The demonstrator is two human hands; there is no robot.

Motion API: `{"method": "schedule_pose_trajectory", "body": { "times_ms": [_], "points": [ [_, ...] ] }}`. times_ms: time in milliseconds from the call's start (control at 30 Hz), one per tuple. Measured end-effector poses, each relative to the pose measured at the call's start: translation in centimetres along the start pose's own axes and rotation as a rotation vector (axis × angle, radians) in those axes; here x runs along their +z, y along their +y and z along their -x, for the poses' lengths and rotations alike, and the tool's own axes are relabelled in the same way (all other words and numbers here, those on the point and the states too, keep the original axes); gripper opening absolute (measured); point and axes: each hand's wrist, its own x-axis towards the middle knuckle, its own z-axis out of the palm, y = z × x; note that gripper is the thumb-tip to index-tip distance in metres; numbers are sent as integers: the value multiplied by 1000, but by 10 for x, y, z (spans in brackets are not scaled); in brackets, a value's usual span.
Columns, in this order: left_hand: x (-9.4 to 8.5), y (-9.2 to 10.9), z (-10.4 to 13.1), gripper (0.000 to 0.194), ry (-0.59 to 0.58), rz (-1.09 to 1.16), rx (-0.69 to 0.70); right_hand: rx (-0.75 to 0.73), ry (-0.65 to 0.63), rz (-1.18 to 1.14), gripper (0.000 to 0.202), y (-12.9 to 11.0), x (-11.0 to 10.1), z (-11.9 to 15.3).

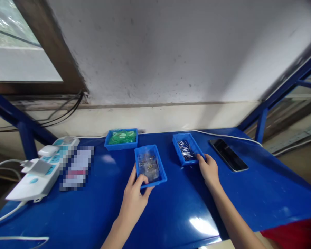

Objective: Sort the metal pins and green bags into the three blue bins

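Note:
My left hand (137,190) grips the near end of a blue plastic bin (161,179), thumb over the rim and fingers along the side and underneath. Clear plastic bags with small brass-coloured pieces (152,166) lie inside it. Further right, my right hand (208,169) pinches the near right corner of a second blue bin (175,147). That one contains many thin silver metal pins or nails (186,150). A third blue bin (120,147), full of green-and-white small packets (122,137), stands at the back left, touched by neither hand.
A black phone (228,154) lies right of my right hand. On the left are a white power strip (45,169) with plugged-in chargers and a blurred-out flat item (77,169). White cable (223,135) runs along the wall behind the blue table (181,204). Blue frame bars (261,126) flank it.

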Motion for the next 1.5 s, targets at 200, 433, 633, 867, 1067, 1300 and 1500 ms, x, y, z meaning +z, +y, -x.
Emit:
{"method": "schedule_pose_trajectory", "body": {
  "times_ms": [200, 433, 633, 867, 1067, 1300, 1500],
  "points": [
    [-19, 4, -18, 7, 75, -124, 171, -289, 236, -123, 28, -27, 10, 34],
    [-25, 32, -30, 33, -42, -258, 305, -548, 181, -9, 25, -54, 24, 100],
    [-32, 45, -28, 41, -143, -301, 323, -442, 87, 62, 33, -56, 28, 108],
    [-41, 34, -30, 32, -109, -392, 326, -268, -7, 99, 75, -41, 23, 110],
    [-53, 16, -22, 53, -22, -290, 327, -263, -5, 137, 89, -32, 20, 107],
    [-39, 1, -1, 62, 233, -101, 59, -496, -6, 144, 82, -32, 22, 109],
    [-31, -5, 5, 53, 204, -47, 44, -557, 16, 108, 82, -26, 24, 108]
  ]
}}
